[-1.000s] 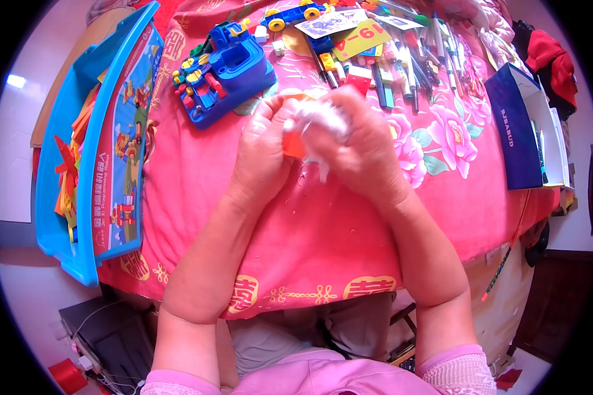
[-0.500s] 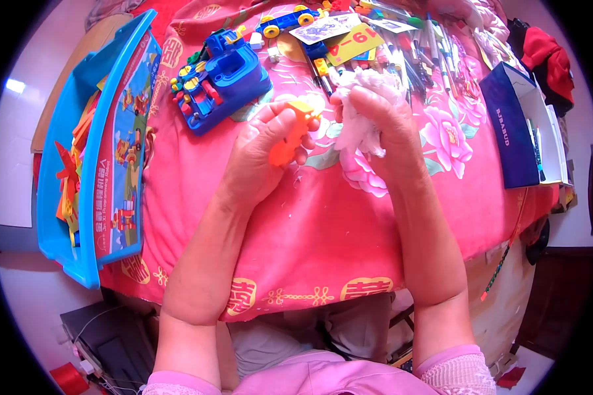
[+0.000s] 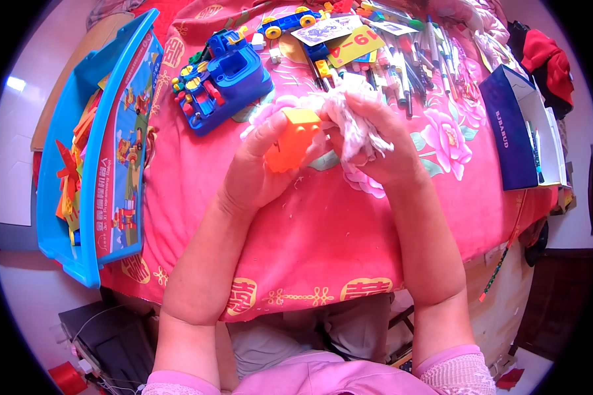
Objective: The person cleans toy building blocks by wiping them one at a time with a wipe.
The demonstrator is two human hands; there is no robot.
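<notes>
Above the red flowered cloth point(image 3: 310, 243), my left hand point(image 3: 254, 164) is closed around an orange toy building block point(image 3: 286, 145), its top face tilted up and studs showing at one side. My right hand point(image 3: 382, 138) grips a crumpled white cloth point(image 3: 357, 118), bunched between thumb and fingers. The cloth's near edge is close to the block; whether they touch I cannot tell. Some fingertips of both hands are hidden behind what they hold.
At left stands a blue plastic bin point(image 3: 89, 263) with colourful pieces inside. Beyond my hands are a blue toy block assembly point(image 3: 224, 85), a wheeled toy base point(image 3: 286, 23), cards point(image 3: 356, 46) and many pens point(image 3: 435, 49). A dark blue box point(image 3: 510, 131) sits at right.
My left hand has turned the orange block, so its broad side and top now show. My right hand has shifted slightly, and the white cloth is bunched differently near the block.
</notes>
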